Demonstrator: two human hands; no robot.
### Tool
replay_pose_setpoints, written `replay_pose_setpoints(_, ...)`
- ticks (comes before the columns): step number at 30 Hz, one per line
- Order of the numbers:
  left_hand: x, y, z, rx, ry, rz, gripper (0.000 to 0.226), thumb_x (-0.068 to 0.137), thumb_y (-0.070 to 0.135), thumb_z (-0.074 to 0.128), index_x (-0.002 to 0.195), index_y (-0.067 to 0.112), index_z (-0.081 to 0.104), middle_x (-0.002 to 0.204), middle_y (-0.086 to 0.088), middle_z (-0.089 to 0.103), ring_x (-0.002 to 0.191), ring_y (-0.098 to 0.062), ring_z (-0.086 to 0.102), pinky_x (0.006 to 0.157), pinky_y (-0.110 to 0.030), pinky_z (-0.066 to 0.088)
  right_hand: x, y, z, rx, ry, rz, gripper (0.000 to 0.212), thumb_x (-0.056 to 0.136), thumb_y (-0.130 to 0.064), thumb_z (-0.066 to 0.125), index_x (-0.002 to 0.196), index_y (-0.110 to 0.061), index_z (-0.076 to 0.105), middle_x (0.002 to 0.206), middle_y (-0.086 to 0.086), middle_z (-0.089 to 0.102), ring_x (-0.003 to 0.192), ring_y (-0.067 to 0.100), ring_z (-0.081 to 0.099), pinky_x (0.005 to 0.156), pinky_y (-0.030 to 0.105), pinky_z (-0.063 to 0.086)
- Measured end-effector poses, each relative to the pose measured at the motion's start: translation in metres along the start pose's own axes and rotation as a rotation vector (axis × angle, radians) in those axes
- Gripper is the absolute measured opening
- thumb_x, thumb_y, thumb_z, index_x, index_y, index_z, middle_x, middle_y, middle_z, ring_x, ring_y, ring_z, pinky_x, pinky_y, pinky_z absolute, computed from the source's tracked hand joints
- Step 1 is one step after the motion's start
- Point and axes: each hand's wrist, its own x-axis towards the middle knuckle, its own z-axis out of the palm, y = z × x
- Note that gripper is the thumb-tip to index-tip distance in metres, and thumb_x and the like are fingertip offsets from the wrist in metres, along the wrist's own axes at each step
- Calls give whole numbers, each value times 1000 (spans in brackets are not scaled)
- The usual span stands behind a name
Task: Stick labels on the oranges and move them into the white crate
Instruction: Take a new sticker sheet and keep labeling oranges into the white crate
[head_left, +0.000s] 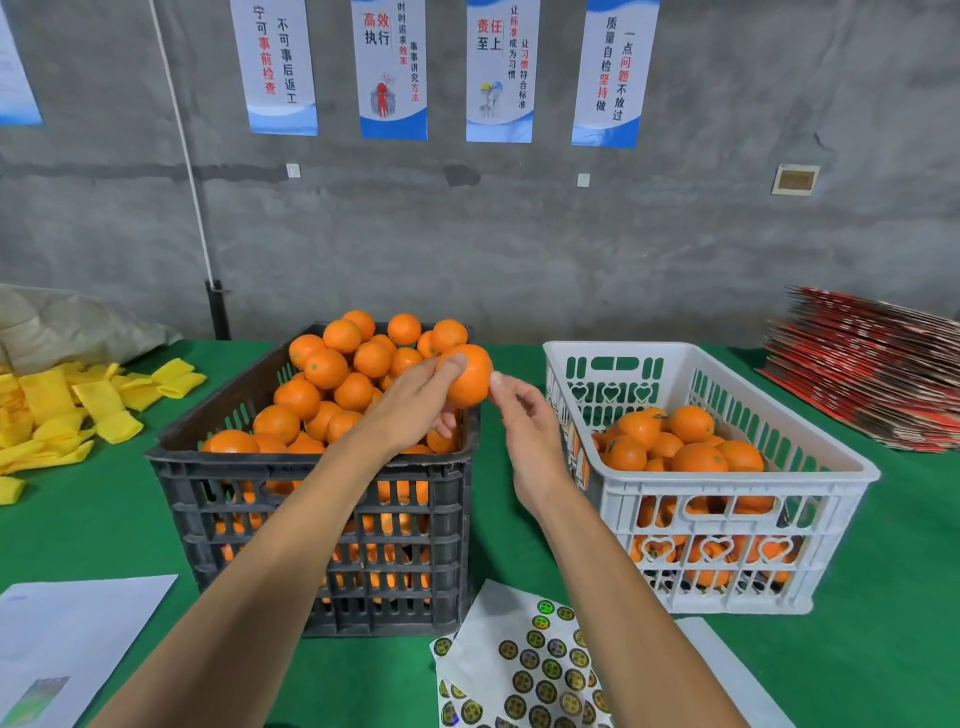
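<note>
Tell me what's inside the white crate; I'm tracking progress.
The white crate holds oranges, some showing labels. Lower layers show only through its slots; the bottom is hidden.

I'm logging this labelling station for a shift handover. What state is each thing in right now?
Orange: held up in left hand.
Right hand: fingertip at the orange.
Black crate: heaped with oranges.
White crate: partly filled.
Label sheets: flat on table, some labels gone.

Orange (470, 375) in left hand (410, 410)
</note>
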Motion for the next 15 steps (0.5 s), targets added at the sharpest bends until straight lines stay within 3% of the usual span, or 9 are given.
replay_pose_setpoints(3, 0, 6, 5, -80, -41, 70, 61, 92, 75, 36, 108, 21, 60, 68, -6, 69, 62, -22, 69, 61, -38, 60, -2, -5, 6, -6, -105, -45, 59, 94, -44, 70, 148, -33, 48, 125, -14, 70, 111, -5, 66, 82, 8, 51)
replay_pose_setpoints(6, 2, 10, 11, -118, -66, 67, 68, 96, 75, 29, 97, 15, 62, 63, -8, 65, 59, -25, 64, 57, -34, 55, -4, -10, 10, -162, -142, -133, 63, 100, -63, 47, 156, -41, 30, 140, -12, 57, 116, -8, 60, 89, 12, 49)
replay_pose_setpoints(8, 3, 13, 14, -104, -99, 39, 77, 93, 80, 24, 81, 15, 63, 57, -8, 62, 54, -23, 61, 56, -29, 52, -3, -12, 9, -278, -149, -133, 61, 96, -76, 28, 151, -51, 20, 136, -13, 52, 112, -13, 57, 95, 18, 45)
replay_pose_setpoints(10, 6, 18, 18, -85, -134, 46, 78, 88, 86, 22, 68, 21, 59, 53, -5, 59, 51, -18, 57, 55, -28, 49, -3, -15, 5, -358, -128, -146, 55, 95, -78, 18, 145, -55, 21, 119, -21, 53, 101, -20, 56, 92, 22, 44)
replay_pose_setpoints(13, 15, 28, 22, -24, -218, -1, 84, 74, 99, 20, 74, 22, 54, 52, 2, 57, 48, -10, 51, 54, -26, 46, -1, -19, -2, -377, -25, -206, 57, 98, -73, 13, 141, -41, 33, 114, -20, 55, 101, -19, 55, 86, 20, 44)
replay_pose_setpoints(15, 23, 31, 19, 0, -247, -47, 93, 73, 99, 16, 81, 19, 63, 55, 0, 54, 49, -11, 48, 54, -27, 43, 3, -23, -8, -277, 87, -163, 65, 101, -67, 13, 134, -23, 48, 113, 2, 66, 99, 6, 66, 90, 36, 53)
